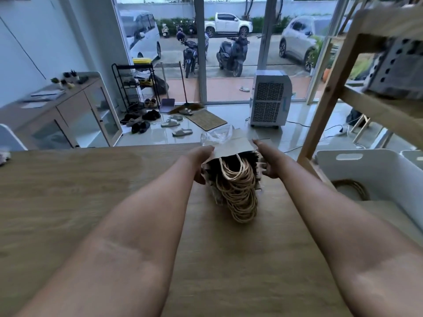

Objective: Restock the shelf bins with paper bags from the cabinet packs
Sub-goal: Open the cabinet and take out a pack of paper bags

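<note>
A stack of brown paper bags (233,146) with twisted rope handles (240,191) lies on the wooden table (80,191), handles toward me. Crumpled clear plastic wrap (216,135) sits at its far end. My left hand (202,162) grips the stack's left side and my right hand (266,160) grips its right side. A white bin (366,165) at the right holds bags with rope handles (352,187) showing.
A wooden shelf unit (338,88) rises at the right with a grey perforated bin (398,69) on an upper level. Beyond the table edge are a floor cooler (270,99), shoes, a doormat and a glass-door cabinet (68,115).
</note>
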`<state>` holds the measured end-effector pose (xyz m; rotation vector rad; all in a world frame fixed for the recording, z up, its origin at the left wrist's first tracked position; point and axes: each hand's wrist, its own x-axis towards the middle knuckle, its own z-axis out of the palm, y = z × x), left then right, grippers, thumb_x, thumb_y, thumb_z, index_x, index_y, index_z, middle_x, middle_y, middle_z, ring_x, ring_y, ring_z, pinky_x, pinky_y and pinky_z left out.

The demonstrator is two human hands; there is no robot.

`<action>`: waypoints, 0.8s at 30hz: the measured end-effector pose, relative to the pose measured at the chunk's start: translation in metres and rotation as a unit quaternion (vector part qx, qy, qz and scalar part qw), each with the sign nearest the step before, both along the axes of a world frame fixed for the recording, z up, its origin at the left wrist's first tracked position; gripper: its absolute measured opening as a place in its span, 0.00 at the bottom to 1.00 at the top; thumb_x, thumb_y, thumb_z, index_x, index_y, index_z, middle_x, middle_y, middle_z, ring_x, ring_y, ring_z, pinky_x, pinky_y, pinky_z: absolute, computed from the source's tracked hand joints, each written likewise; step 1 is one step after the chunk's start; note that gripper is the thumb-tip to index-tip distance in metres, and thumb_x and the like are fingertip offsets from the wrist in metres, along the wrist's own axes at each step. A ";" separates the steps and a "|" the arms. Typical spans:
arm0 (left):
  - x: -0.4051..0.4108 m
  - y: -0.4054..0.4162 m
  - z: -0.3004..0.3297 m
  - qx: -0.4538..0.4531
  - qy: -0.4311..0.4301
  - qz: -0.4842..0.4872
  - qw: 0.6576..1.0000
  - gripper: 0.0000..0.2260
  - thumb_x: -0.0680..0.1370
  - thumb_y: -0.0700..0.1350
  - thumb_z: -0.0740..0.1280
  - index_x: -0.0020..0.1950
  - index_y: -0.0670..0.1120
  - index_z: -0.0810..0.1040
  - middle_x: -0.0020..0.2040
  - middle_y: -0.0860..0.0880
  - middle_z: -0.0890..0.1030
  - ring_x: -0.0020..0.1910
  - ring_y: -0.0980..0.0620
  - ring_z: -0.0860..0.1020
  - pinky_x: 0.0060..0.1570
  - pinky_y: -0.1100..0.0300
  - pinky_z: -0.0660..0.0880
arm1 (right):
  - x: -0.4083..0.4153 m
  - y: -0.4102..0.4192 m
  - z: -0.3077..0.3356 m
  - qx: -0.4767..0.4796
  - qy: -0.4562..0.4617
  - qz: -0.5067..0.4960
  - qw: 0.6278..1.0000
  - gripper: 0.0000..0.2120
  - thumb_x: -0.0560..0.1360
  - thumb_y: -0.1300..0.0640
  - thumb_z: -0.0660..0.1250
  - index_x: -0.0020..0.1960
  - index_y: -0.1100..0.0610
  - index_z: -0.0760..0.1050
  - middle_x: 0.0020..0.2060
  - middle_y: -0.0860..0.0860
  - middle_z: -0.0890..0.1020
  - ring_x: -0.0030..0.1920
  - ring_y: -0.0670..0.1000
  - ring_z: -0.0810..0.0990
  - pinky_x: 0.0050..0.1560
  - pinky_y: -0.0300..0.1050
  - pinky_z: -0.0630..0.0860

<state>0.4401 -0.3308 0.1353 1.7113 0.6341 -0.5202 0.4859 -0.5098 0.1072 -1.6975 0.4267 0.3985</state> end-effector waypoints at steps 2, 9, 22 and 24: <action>-0.006 0.000 0.007 0.023 -0.022 -0.011 0.999 0.25 0.78 0.57 0.59 0.69 0.43 0.67 0.59 0.41 0.73 0.56 0.41 0.74 0.58 0.50 0.70 | -0.014 0.002 0.009 -0.004 -0.020 -0.012 1.000 0.30 0.77 0.41 0.58 0.73 0.55 0.63 0.70 0.54 0.69 0.69 0.55 0.68 0.67 0.51 0.65; -0.063 0.013 0.037 0.071 -0.081 -0.057 0.993 0.25 0.83 0.52 0.53 0.76 0.42 0.57 0.61 0.37 0.69 0.54 0.38 0.73 0.57 0.47 0.70 | -0.071 0.003 0.019 -0.061 -0.064 -0.063 0.994 0.22 0.82 0.55 0.54 0.74 0.62 0.63 0.73 0.59 0.67 0.72 0.59 0.67 0.71 0.54 0.65; -0.200 -0.021 0.038 0.133 -0.076 -0.253 0.955 0.28 0.83 0.55 0.53 0.78 0.41 0.55 0.75 0.41 0.63 0.71 0.38 0.66 0.67 0.47 0.67 | -0.251 -0.019 0.021 -0.130 -0.066 -0.142 0.979 0.24 0.78 0.52 0.60 0.72 0.58 0.67 0.67 0.55 0.73 0.66 0.57 0.72 0.59 0.49 0.69; -0.216 -0.033 0.033 0.136 -0.087 -0.284 0.945 0.27 0.82 0.56 0.55 0.77 0.45 0.58 0.68 0.41 0.70 0.62 0.38 0.72 0.60 0.47 0.70 | -0.276 -0.026 0.016 -0.159 -0.061 -0.150 0.974 0.23 0.78 0.53 0.60 0.71 0.59 0.68 0.66 0.57 0.74 0.65 0.58 0.73 0.57 0.48 0.70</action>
